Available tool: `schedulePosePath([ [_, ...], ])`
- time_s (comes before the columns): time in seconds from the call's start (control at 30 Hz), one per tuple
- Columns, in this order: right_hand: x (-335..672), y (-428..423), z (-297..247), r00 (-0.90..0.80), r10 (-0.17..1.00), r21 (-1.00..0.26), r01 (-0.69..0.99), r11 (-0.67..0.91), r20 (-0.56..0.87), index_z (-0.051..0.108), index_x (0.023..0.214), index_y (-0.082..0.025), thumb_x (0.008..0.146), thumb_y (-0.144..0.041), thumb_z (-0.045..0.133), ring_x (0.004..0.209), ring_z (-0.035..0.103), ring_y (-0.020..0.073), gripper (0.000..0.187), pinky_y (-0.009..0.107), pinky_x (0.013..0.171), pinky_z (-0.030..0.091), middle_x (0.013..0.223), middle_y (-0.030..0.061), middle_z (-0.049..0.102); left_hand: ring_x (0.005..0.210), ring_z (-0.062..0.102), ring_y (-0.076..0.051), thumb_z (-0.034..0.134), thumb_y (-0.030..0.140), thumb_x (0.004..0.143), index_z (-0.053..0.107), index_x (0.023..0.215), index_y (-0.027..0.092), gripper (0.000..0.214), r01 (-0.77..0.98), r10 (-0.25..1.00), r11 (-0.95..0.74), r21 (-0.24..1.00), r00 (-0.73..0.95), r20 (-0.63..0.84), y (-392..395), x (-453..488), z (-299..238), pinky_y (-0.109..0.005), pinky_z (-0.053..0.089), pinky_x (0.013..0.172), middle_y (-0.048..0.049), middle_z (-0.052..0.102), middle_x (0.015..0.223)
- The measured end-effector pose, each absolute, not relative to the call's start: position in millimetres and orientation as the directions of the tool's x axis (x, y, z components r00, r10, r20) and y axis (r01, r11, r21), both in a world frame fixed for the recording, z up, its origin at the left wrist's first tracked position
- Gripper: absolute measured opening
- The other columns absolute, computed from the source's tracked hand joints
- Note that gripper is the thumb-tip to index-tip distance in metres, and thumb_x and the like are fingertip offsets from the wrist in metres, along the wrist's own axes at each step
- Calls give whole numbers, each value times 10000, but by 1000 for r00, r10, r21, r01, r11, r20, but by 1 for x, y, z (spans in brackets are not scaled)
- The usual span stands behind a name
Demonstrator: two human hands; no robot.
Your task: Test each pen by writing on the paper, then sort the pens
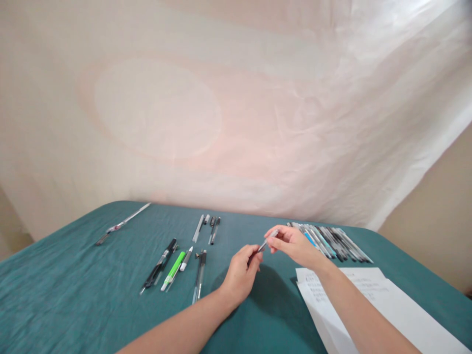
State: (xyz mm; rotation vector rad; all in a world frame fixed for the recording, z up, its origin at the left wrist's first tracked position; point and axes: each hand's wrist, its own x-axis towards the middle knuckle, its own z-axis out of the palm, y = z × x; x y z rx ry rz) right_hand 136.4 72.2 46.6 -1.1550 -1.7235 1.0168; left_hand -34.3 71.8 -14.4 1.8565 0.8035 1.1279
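Head view: your left hand [243, 269] and right hand [293, 244] pinch opposite ends of a slim grey pen [267, 242], apparently to steady it, raised over the dark green cloth-covered table [92, 300]. At right, black, clear and blue plastic pens [334, 242] lie side by side, perhaps for easy picking, beyond white handwritten paper sheets [391, 305]. At left, a bright green plastic pen [174, 269] lies well apart from them, perhaps to avoid mixing.

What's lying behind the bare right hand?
A row of slim black, grey and blue plastic pens lies on the dark green tablecloth. The bare right hand hides the row's lower left part; what's there can't be seen.
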Motion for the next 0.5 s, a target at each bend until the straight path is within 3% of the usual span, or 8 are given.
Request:
schedulePosePath([
  [0.2, 137, 75, 39, -255, 953, -916, 319, 243, 165, 576, 836, -150, 737, -386, 597, 560, 518, 95, 257, 225, 557, 413, 665, -1, 582, 608, 496, -101, 375, 277, 860, 554, 906, 170, 214, 123, 828, -470, 874, 405, 388, 72, -35, -15, -217, 398, 606, -6, 516, 743],
  [0.37, 133, 77, 29, -209, 962, -887, 390, 245, 174, 526, 677, -159, 735, -429, 586, 477, 477, 80, 282, 205, 486, 372, 527, -38, 515, 614, 493, -101, 381, 255, 854, 569, 890, 173, 208, 138, 816, -493, 859, 417, 401, 73, -37, -16, -215, 395, 614, -3, 519, 735],
  [0.5, 134, 79, 26, -236, 968, -898, 401, 182, 90, 537, 683, -147, 758, -470, 536, 486, 491, 86, 331, 209, 472, 385, 558, -19, 526, 600, 490, -98, 377, 260, 856, 577, 885, 173, 220, 147, 820, -489, 860, 414, 395, 75, -37, -18, -214, 393, 610, 1, 516, 717],
])
